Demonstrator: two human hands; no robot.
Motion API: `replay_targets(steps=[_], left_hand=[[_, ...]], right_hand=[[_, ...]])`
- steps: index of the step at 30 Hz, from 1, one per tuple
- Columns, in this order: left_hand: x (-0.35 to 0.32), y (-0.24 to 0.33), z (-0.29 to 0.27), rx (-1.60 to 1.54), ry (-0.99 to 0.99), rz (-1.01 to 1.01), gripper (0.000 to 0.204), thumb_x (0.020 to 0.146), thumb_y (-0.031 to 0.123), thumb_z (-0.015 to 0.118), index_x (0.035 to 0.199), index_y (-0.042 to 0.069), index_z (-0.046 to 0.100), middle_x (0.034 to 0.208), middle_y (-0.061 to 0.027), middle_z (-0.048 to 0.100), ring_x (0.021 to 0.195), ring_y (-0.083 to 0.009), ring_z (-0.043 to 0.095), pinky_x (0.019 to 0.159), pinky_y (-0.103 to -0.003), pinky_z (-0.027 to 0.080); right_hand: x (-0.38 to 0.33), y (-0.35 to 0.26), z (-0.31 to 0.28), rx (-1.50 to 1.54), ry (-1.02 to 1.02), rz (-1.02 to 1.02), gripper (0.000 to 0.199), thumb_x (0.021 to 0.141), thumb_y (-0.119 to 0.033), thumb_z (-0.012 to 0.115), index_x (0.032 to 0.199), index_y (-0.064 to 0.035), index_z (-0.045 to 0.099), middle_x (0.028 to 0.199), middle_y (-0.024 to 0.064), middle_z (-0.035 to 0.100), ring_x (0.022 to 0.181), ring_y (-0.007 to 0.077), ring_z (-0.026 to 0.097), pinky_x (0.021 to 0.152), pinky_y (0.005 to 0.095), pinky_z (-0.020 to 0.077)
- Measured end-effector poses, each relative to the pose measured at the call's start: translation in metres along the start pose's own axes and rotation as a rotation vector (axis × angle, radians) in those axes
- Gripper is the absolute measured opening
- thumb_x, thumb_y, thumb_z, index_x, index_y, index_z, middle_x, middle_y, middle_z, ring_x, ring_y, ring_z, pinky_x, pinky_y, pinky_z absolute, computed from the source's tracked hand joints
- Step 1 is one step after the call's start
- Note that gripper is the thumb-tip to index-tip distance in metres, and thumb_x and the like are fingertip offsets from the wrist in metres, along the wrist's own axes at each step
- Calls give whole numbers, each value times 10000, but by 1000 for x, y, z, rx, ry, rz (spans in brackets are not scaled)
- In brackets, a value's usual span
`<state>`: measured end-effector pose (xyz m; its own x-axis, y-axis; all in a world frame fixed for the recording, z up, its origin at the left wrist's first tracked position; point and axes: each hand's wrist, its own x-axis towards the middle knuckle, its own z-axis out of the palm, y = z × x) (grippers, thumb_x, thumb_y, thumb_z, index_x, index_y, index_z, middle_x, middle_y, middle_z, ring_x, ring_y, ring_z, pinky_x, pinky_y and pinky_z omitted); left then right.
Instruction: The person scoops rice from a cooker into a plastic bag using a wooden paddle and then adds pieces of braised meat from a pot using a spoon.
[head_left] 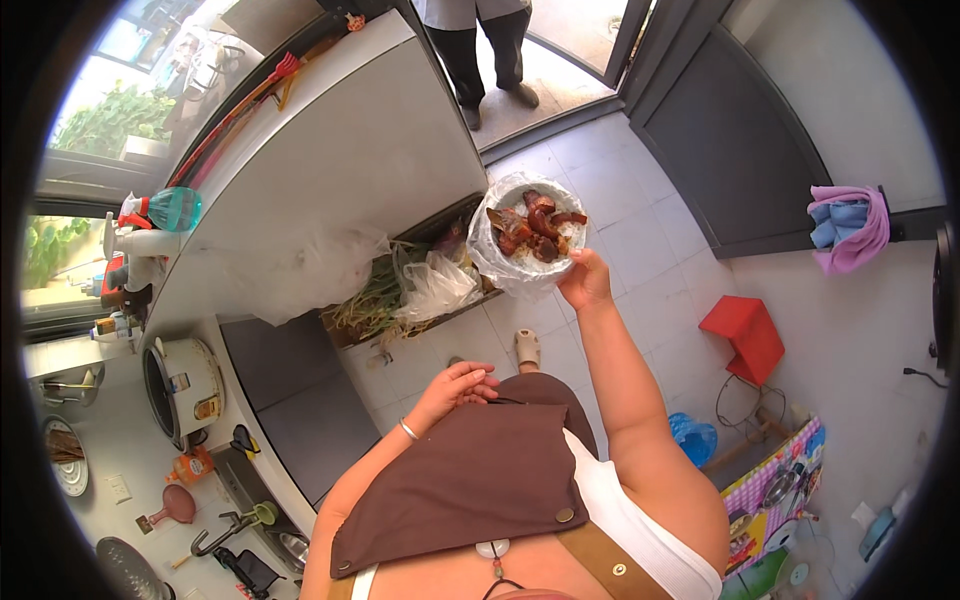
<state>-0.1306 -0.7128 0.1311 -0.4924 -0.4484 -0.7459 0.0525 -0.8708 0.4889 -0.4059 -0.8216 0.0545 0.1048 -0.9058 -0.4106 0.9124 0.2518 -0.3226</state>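
Observation:
My right hand (588, 281) is stretched forward and grips the near right rim of a round bowl (484, 215) lined with a clear plastic bag. White rice (541, 261) lies in it, topped with several dark brown, glossy chunks (541, 222) that look like braised meat. The bowl is held level at arm's length above the floor. My left hand (459, 388) hovers close to my dark brown apron (455, 490), with loosely extended fingers and nothing in them.
A crate (358, 322) with green onions and plastic bags stands left of the bowl. Ahead, a person (490, 60) stands at the open doorway. A red bin (745, 338) is on the right, a counter with a sink (262, 485) and a big cooker (185, 385) on the left.

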Motion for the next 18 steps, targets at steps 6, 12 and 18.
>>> replay_targets(steps=[6, 12, 18], left_hand=[[-1, -1, 1, 20, -7, 3, 419, 950, 258, 517, 1263, -17, 469, 1104, -121, 591, 968, -180, 609, 816, -287, 493], [-2, -4, 1, 39, -18, 8, 437, 952, 271, 510, 1277, -18, 459, 1116, -125, 588, 970, -184, 608, 831, -296, 489], [-7, -10, 3, 37, -16, 7, 440, 949, 274, 511, 1273, -19, 462, 1115, -124, 587, 972, -185, 607, 832, -298, 487]], right_hand=[[-1, 2, 1, -15, -27, 5, 637, 665, -133, 604, 1252, 59, 450, 1197, 149, 571, 1108, 271, 549, 982, 396, 423], [-6, 1, 4, -31, -44, 3, 615, 668, -139, 603, 1235, 58, 469, 1182, 145, 580, 1093, 264, 555, 974, 391, 425], [-13, 4, 0, -44, -35, 15, 606, 671, -147, 603, 1231, 45, 475, 1168, 132, 585, 1073, 254, 559, 948, 384, 430]])
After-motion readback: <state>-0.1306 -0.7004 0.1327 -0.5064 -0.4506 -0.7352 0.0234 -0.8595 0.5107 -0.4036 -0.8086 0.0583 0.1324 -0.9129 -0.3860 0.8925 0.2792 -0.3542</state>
